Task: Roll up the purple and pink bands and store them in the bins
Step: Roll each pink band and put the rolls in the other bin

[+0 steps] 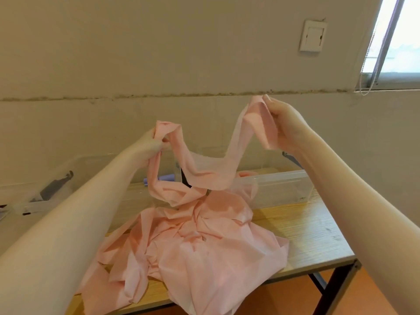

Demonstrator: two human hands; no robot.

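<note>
The pink band [211,176] is thin, limp and light, sagging between the left hand [154,142], whose grip is bunched round a fold, and the right hand [284,123], which pinches its free end above the heap on the surface [313,233]. That flat end looks the best hold, since slack cloth would likely slip and twist when rolled toward the clear bins [281,185].

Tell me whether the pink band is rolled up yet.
Not rolled. The pink band lies crumpled on the wooden table, one loose strip lifted between the left hand and right hand.
</note>
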